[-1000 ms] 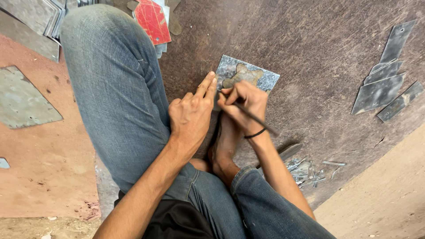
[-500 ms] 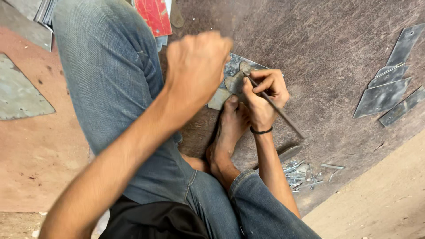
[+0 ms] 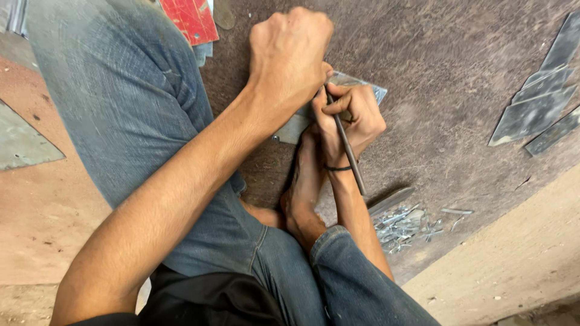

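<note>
My right hand [image 3: 350, 118], with a dark band at the wrist, grips a thin dark metal rod [image 3: 350, 158] like a pen, its tip down on a small grey metal sheet [image 3: 292, 129] lying on the dark floor. My bare foot [image 3: 305, 187] rests against the near edge of that sheet. My left hand [image 3: 290, 54] is a closed fist directly over the sheet, touching the top of my right hand; nothing shows inside it. Most of the sheet is hidden under both hands.
My jeans-clad legs fill the left and bottom. A red sheet [image 3: 193, 18] lies at the top. Grey metal offcuts [image 3: 538, 108] lie at the right, small shiny scraps [image 3: 402, 223] beside my right forearm, a grey plate [image 3: 21, 142] at the far left, a pale ledge [image 3: 513, 259] at the lower right.
My left hand lifted off the sheet, where it lay flat, closed into a fist and now sits over my right hand. The right hand kept hold of the rod.
</note>
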A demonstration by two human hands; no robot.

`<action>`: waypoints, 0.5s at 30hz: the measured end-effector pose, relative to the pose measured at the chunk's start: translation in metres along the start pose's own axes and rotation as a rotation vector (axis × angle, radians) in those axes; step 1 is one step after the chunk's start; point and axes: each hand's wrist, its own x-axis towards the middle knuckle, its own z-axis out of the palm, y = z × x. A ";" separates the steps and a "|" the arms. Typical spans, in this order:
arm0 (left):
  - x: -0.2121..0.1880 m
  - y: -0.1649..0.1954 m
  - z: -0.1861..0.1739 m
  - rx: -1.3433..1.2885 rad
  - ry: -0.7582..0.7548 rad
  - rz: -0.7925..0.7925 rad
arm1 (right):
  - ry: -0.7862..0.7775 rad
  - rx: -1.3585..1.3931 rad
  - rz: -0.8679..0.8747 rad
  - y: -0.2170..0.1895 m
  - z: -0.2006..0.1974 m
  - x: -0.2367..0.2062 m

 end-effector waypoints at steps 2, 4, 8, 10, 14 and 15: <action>-0.003 0.003 0.002 0.012 -0.006 0.004 | -0.023 -0.019 -0.004 -0.005 -0.003 -0.002; -0.002 0.003 0.002 0.035 -0.051 -0.017 | -0.037 -0.047 -0.027 -0.009 -0.003 -0.001; -0.005 0.003 0.002 0.067 -0.018 0.002 | -0.078 -0.115 -0.024 -0.019 -0.004 -0.009; -0.006 0.001 0.003 0.047 0.018 0.020 | -0.089 -0.128 -0.022 -0.023 -0.002 -0.017; -0.002 -0.003 0.005 0.054 0.023 0.018 | -0.049 -0.077 0.008 -0.022 0.008 -0.024; -0.002 -0.003 0.006 0.056 0.039 0.020 | -0.041 -0.052 0.043 -0.021 0.008 -0.026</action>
